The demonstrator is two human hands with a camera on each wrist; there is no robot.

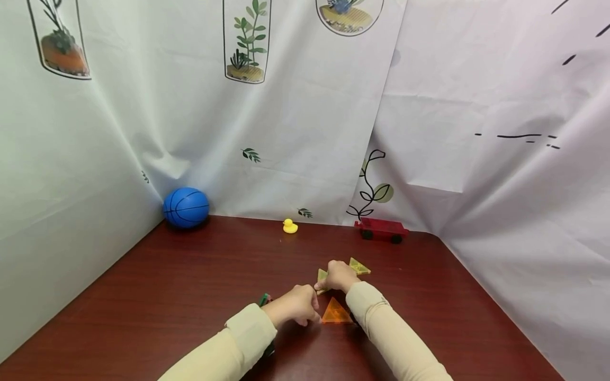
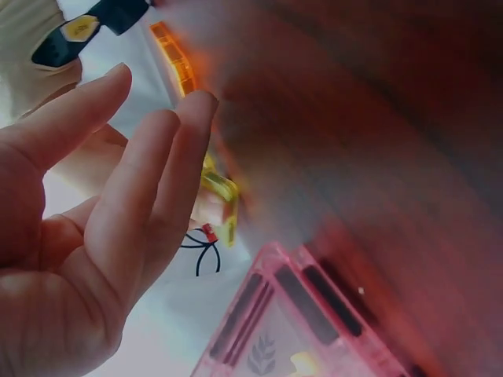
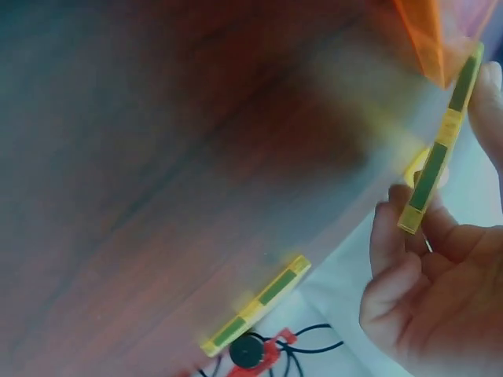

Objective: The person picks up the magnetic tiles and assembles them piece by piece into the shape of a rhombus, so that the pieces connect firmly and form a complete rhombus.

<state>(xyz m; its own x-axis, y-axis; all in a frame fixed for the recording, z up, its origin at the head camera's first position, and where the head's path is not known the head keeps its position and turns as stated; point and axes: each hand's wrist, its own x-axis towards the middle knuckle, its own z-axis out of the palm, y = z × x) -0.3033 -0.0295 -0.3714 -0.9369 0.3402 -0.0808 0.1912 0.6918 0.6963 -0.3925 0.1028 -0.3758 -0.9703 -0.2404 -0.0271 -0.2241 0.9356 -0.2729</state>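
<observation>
My right hand (image 1: 340, 276) pinches a yellow triangular magnetic tile (image 1: 322, 275) between thumb and fingers; in the right wrist view this tile (image 3: 435, 161) shows edge-on. Beyond that hand lies a second yellow triangular tile (image 1: 360, 268). An orange triangular tile (image 1: 335, 312) is on the table between my two forearms. My left hand (image 1: 300, 304) hovers by its left corner, fingers loosely extended and holding nothing in the left wrist view. A pink triangular tile (image 2: 295, 314) stands near the left hand there. Green and pink pieces (image 1: 265, 299) are partly hidden behind the left wrist.
Along the back of the dark red wooden table (image 1: 190, 275) are a blue basketball (image 1: 186, 207), a yellow rubber duck (image 1: 289, 226) and a red toy wagon (image 1: 381, 229) with black wheels. White printed curtains (image 1: 305, 116) enclose the back and sides.
</observation>
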